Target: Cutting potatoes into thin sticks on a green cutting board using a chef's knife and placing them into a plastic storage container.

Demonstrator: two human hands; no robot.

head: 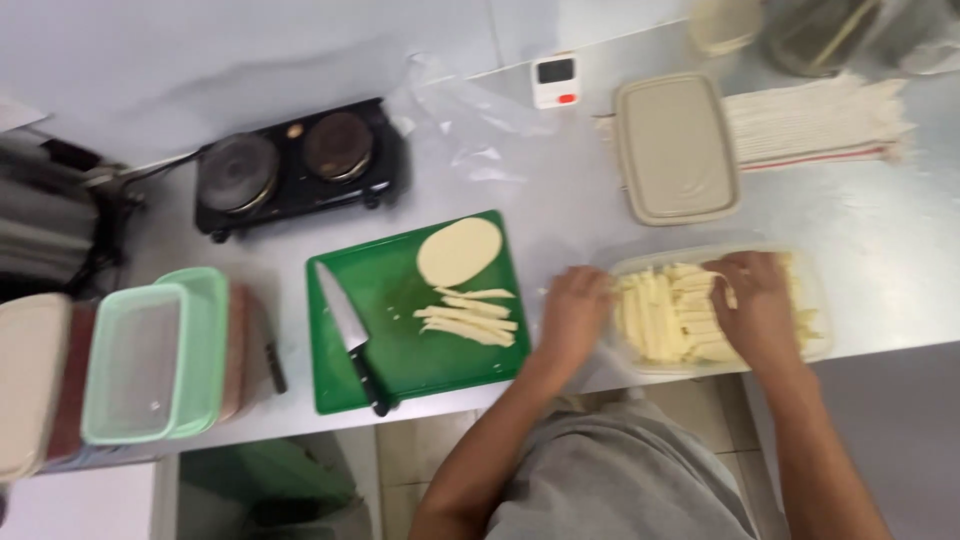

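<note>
Fingers: those of the right hand (pixel 757 305) are lying spread and curled down onto the pale strips (pixel 668 318), touching them; whether they are clamping any strip I cannot tell.
Left fingers: the left hand (pixel 574 312) is resting against the left wall of the clear tray (pixel 818 300), fingers bent and close together, nothing seen gripped.
Strips: they are filling the tray at the near right of the counter (pixel 880 240), directly under and left of the right fingers.
Axis: most strips are lying with long axes running near to far, a few under the right hand slanting sideways.
Board: a green cutting board (pixel 400 350) is sitting left of the tray, carrying more cut strips, a pale oval slab (pixel 458 250) and a knife (pixel 350 330) pointing far-left.
Far side: a beige lid (pixel 675 150) is lying beyond the tray.
</note>
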